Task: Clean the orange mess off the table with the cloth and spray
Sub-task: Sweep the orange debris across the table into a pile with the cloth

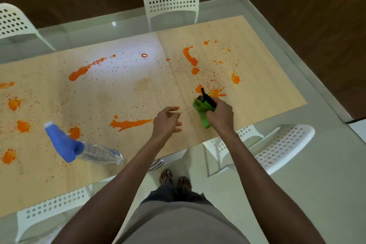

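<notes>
Orange splatters and fine specks cover the light wooden table from left to right. My right hand grips a bunched green cloth with a dark part, pressed on the tabletop beside an orange splash. My left hand hovers open just left of it, fingers spread, holding nothing. A spray bottle with a blue trigger head and clear body lies on its side near the front edge, well to the left of both hands.
White perforated chairs stand around the table: one at the far side, one at far left, one at the near right, one at the near left. My feet stand on a pale floor. Dark wood wall behind.
</notes>
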